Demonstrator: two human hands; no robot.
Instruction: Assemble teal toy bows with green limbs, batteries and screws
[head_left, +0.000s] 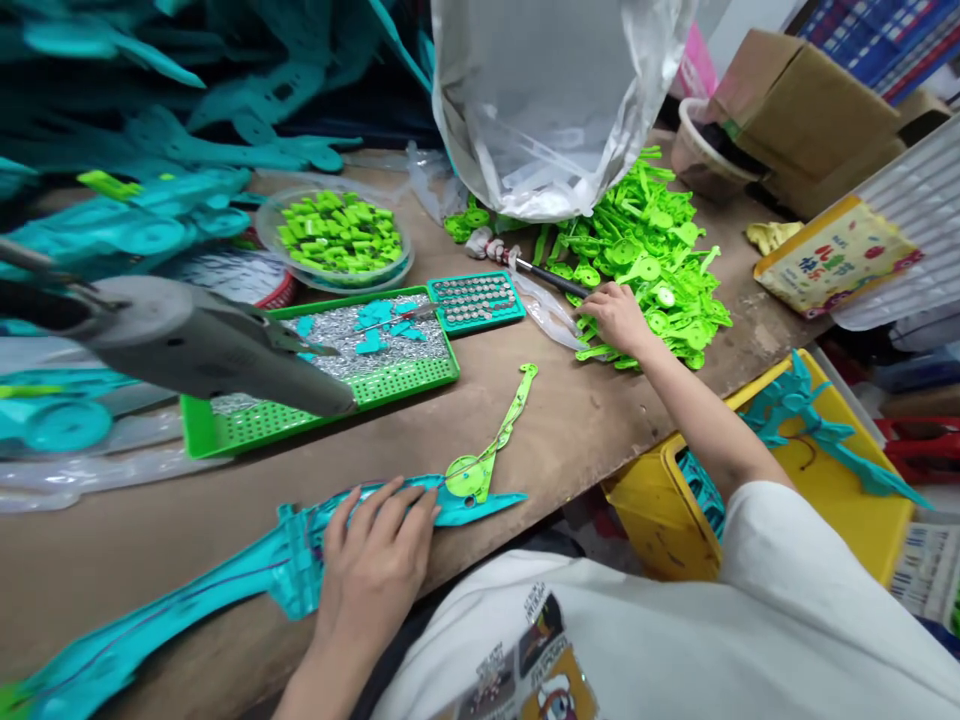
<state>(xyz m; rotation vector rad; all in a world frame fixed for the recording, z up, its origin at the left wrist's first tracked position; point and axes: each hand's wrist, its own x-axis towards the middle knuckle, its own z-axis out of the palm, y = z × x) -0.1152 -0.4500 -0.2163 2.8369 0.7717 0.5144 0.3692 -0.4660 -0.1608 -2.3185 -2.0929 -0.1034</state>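
Note:
My left hand (382, 540) lies over a long teal plastic part (225, 590) at the table's near edge, fingers across its top and the thumb hidden. A thin dark cord or wire runs along this part. On its right end rests a lime-green plastic lever (506, 430) with a round disc. Farther right, my right hand (619, 318) is at the near left side of a heap of similar lime-green parts (652, 270). Its fingers are curled down, touching the end of a dark-handled rod (555, 277) with a wrapped tip. What they pinch, if anything, is hidden.
A grey machine head (217, 340) juts in from the left over a green tray (405, 390) of small metal pieces. Behind stand a teal tray (480, 302) and a bowl (409, 250) of green bits. Yellow bins (645, 500) stand below right; a white sack (555, 90) overhangs the heap.

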